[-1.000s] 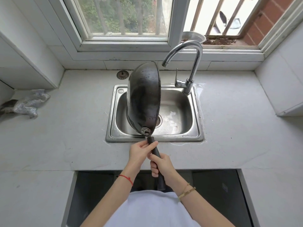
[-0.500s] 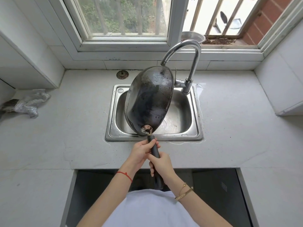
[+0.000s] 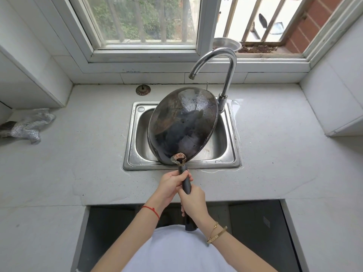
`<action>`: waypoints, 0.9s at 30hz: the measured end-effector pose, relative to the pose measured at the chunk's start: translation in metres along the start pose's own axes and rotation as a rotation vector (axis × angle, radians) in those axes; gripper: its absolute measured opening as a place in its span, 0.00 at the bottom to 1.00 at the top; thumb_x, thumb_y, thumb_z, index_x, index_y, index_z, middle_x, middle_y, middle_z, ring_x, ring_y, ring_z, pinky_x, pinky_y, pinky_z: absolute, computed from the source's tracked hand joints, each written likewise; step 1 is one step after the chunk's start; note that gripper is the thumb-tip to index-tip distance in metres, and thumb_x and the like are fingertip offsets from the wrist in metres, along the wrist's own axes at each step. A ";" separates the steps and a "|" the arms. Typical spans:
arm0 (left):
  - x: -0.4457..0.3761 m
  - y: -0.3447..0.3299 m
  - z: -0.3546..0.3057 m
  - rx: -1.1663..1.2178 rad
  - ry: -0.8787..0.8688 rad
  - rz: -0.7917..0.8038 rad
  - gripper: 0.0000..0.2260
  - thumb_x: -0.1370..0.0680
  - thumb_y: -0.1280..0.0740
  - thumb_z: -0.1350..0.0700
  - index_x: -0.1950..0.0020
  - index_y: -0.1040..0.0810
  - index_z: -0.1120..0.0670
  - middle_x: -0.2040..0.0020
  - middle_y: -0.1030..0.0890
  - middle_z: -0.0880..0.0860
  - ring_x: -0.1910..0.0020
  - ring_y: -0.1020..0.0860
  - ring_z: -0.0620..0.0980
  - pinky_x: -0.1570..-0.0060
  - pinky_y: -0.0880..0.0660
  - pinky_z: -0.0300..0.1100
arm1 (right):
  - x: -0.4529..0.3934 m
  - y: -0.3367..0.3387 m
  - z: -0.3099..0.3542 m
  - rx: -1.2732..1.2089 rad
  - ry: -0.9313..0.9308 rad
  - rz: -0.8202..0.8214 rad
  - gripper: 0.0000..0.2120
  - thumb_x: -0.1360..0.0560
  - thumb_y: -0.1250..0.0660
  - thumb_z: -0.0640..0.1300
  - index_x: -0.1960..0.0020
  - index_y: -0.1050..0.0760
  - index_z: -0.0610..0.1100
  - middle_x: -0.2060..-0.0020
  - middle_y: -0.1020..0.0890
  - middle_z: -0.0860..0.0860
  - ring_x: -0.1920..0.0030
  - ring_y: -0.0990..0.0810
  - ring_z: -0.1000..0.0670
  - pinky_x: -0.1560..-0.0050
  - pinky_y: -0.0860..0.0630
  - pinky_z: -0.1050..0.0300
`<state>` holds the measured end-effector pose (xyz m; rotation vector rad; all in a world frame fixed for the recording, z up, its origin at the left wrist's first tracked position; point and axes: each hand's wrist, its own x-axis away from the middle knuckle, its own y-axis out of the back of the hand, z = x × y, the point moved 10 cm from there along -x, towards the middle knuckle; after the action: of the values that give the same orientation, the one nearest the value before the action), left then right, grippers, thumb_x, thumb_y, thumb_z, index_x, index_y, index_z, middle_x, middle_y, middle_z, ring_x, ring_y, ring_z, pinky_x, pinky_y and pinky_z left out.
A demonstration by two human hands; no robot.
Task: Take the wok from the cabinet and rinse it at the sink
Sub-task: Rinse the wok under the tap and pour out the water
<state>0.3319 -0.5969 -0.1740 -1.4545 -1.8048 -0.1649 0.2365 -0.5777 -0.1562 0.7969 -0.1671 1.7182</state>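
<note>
A dark, wet wok (image 3: 182, 126) hangs tilted over the steel sink (image 3: 135, 134), its inside turned up and toward the right, drops showing on its far wall. Its black handle (image 3: 186, 182) points back at me. My left hand (image 3: 170, 184) grips the handle close to the bowl. My right hand (image 3: 193, 201) grips it just behind, nearer my body. The curved chrome tap (image 3: 225, 75) stands at the sink's far right corner, its spout above the wok's far rim; no water runs from it.
A crumpled silvery cloth (image 3: 29, 125) lies on the counter at the far left. A round drain plug (image 3: 143, 89) sits behind the sink. A metal bowl (image 3: 226, 43) rests on the window sill. Below me is an open dark cabinet space (image 3: 255, 222).
The wok has rolled from standing on edge toward the right, so its inside now faces up. Both hands stayed on the handle.
</note>
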 end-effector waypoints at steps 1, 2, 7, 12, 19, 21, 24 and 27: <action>0.000 0.000 0.000 0.003 0.002 0.004 0.04 0.21 0.32 0.62 0.52 0.17 0.60 0.57 0.16 0.55 0.54 0.17 0.51 0.55 0.20 0.40 | 0.000 0.000 -0.001 -0.001 -0.004 0.001 0.10 0.20 0.36 0.43 0.60 0.27 0.43 0.75 0.25 0.46 0.83 0.27 0.54 0.81 0.29 0.61; 0.000 0.000 0.001 0.004 0.005 0.007 0.04 0.22 0.32 0.62 0.52 0.17 0.60 0.57 0.16 0.55 0.54 0.17 0.51 0.55 0.20 0.40 | -0.001 0.000 -0.002 -0.004 -0.010 0.003 0.10 0.20 0.36 0.44 0.60 0.27 0.43 0.74 0.25 0.46 0.83 0.26 0.54 0.80 0.28 0.61; 0.000 0.000 0.002 -0.018 0.017 0.006 0.04 0.22 0.32 0.61 0.50 0.18 0.60 0.57 0.15 0.55 0.53 0.16 0.51 0.54 0.19 0.41 | -0.001 -0.001 -0.004 -0.010 -0.008 0.011 0.09 0.20 0.36 0.45 0.58 0.28 0.44 0.73 0.24 0.46 0.81 0.26 0.54 0.79 0.26 0.60; 0.002 0.000 0.000 -0.022 0.003 0.007 0.05 0.21 0.32 0.61 0.48 0.18 0.60 0.57 0.15 0.54 0.54 0.16 0.49 0.56 0.19 0.39 | 0.000 -0.001 -0.001 -0.012 0.012 0.010 0.09 0.19 0.36 0.46 0.57 0.27 0.44 0.73 0.24 0.46 0.81 0.25 0.53 0.79 0.26 0.60; 0.006 0.006 -0.005 0.012 -0.047 0.022 0.06 0.20 0.33 0.60 0.46 0.19 0.59 0.56 0.15 0.54 0.53 0.17 0.48 0.54 0.20 0.38 | 0.003 -0.003 0.011 0.004 0.070 0.013 0.08 0.19 0.36 0.46 0.56 0.25 0.45 0.72 0.23 0.46 0.80 0.25 0.53 0.78 0.25 0.60; 0.008 0.008 -0.007 0.055 -0.057 0.044 0.07 0.20 0.34 0.60 0.45 0.20 0.59 0.56 0.16 0.54 0.53 0.17 0.48 0.53 0.20 0.38 | 0.005 -0.003 0.017 0.043 0.120 0.008 0.07 0.20 0.35 0.47 0.56 0.25 0.47 0.71 0.23 0.47 0.79 0.24 0.53 0.78 0.25 0.59; 0.011 0.015 -0.014 0.074 -0.086 0.059 0.08 0.20 0.35 0.60 0.43 0.21 0.60 0.57 0.16 0.53 0.52 0.18 0.48 0.50 0.21 0.40 | 0.007 -0.004 0.029 0.088 0.191 0.005 0.08 0.21 0.35 0.46 0.59 0.25 0.46 0.71 0.23 0.47 0.76 0.24 0.51 0.76 0.22 0.52; 0.017 0.023 -0.027 0.103 -0.129 0.066 0.08 0.21 0.34 0.59 0.45 0.21 0.60 0.57 0.17 0.53 0.52 0.19 0.48 0.51 0.21 0.40 | 0.010 -0.011 0.043 0.092 0.242 0.012 0.09 0.22 0.34 0.46 0.61 0.25 0.47 0.71 0.24 0.49 0.73 0.24 0.50 0.71 0.20 0.48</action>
<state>0.3646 -0.5914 -0.1534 -1.4771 -1.8367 0.0558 0.2632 -0.5882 -0.1209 0.6486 0.0721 1.8279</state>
